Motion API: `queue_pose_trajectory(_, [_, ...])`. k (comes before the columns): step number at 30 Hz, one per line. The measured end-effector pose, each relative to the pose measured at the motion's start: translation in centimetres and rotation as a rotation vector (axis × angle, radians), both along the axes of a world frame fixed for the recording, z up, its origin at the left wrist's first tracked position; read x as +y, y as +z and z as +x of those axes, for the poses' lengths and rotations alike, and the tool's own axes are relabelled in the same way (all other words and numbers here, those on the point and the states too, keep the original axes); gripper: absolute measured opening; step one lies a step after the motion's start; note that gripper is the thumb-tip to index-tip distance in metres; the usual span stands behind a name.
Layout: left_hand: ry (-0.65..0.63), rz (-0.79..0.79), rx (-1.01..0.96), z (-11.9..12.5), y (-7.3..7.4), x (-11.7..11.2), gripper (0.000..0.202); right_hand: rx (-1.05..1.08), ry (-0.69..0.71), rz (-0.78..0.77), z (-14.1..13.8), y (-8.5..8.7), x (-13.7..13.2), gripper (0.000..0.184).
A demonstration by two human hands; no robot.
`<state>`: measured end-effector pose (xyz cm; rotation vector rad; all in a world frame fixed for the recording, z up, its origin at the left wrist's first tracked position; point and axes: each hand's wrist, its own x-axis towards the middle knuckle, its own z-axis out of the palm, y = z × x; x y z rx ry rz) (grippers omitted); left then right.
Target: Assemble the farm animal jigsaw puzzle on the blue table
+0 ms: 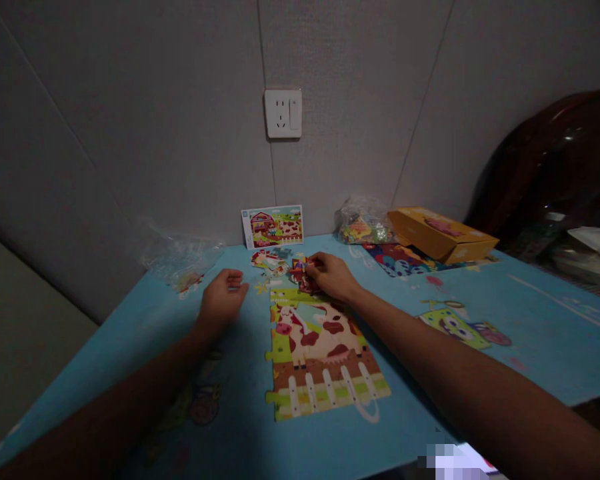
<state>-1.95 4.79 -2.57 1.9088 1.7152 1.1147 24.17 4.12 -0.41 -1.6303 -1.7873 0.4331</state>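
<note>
The right hand has its grip closed on a small red-printed cardboard puzzle piece, pinched at the edge between fingertips, just past the far edge of the part-built cow-and-fence jigsaw. The left hand rests half curled on the bench to the left of the jigsaw; whether it holds anything cannot be told. Judged from its look, the piece is light, thin and stiff, likely to bend at its tabs if forced; a hold on two opposite edges, leaving the tabs free, should suit it. More loose pieces lie beside the held one, toward the far edge. Against the wall stands a printed reference card. A clear plastic bag lies at the far left corner; a second bag of coloured pieces and an orange cardboard box lie far right on the blue cartoon-printed bench.
</note>
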Motion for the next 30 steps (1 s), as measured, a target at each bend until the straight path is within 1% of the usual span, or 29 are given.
queue_pose_trajectory(2, [0.02, 0.069, 0.233, 0.1, 0.0, 1.5, 0.028, -0.073, -0.01, -0.035, -0.2, 0.3, -0.3, 0.031])
queue_pose_trajectory(5, [0.008, 0.138, 0.33, 1.1, 0.6, 3.7, 0.035, -0.185, -0.018, -0.054, -0.4, 0.5, -0.5, 0.035])
queue_pose_trajectory(7, [-0.017, 0.188, 0.411, 2.0, 0.9, 5.0, 0.044, -0.245, -0.01, -0.051, -0.4, 0.6, -0.5, 0.035])
queue_pose_trajectory(8, [-0.053, 0.213, 0.464, 2.4, 0.9, 5.6, 0.048, -0.269, -0.005, -0.047, -0.4, 0.6, -0.4, 0.035])
queue_pose_trajectory(9, [-0.116, 0.235, 0.516, 2.7, 0.9, 6.1, 0.052, -0.29, -0.002, -0.043, -0.3, 0.6, -0.4, 0.035])
queue_pose_trajectory(11, [-0.231, 0.26, 0.584, 2.9, 0.6, 6.8, 0.054, -0.324, 0.009, -0.042, -0.3, 0.6, -0.4, 0.035])
queue_pose_trajectory(12, [-0.268, 0.263, 0.592, 2.8, 0.4, 7.0, 0.053, -0.338, 0.014, -0.044, -0.3, 0.6, -0.4, 0.036])
queue_pose_trajectory(15, [-0.267, 0.237, 0.526, 2.1, -0.2, 7.4, 0.053, -0.36, 0.025, -0.043, -0.3, 0.6, -0.5, 0.036])
queue_pose_trajectory(16, [-0.285, 0.22, 0.505, 1.9, -0.4, 7.4, 0.054, -0.36, 0.024, -0.036, -0.3, 0.5, -0.6, 0.035])
queue_pose_trajectory(18, [-0.337, 0.201, 0.474, 1.7, -0.4, 7.3, 0.055, -0.354, 0.011, -0.021, -0.3, 0.5, -0.6, 0.036])
queue_pose_trajectory(20, [-0.363, 0.205, 0.449, 1.8, -0.3, 7.3, 0.052, -0.335, -0.007, -0.01, -0.3, 0.4, -0.5, 0.036])
queue_pose_trajectory(27, [-0.316, 0.215, 0.392, 1.9, 0.4, 7.2, 0.035, -0.281, -0.024, 0.005, -0.3, 0.1, -0.4, 0.033])
queue_pose_trajectory(29, [-0.295, 0.229, 0.389, 2.0, 0.5, 7.2, 0.038, -0.273, -0.031, 0.009, -0.4, 0.1, -0.4, 0.032])
queue_pose_trajectory(30, [-0.279, 0.237, 0.397, 2.1, 0.5, 7.1, 0.043, -0.271, -0.035, 0.013, -0.5, 0.1, -0.5, 0.032])
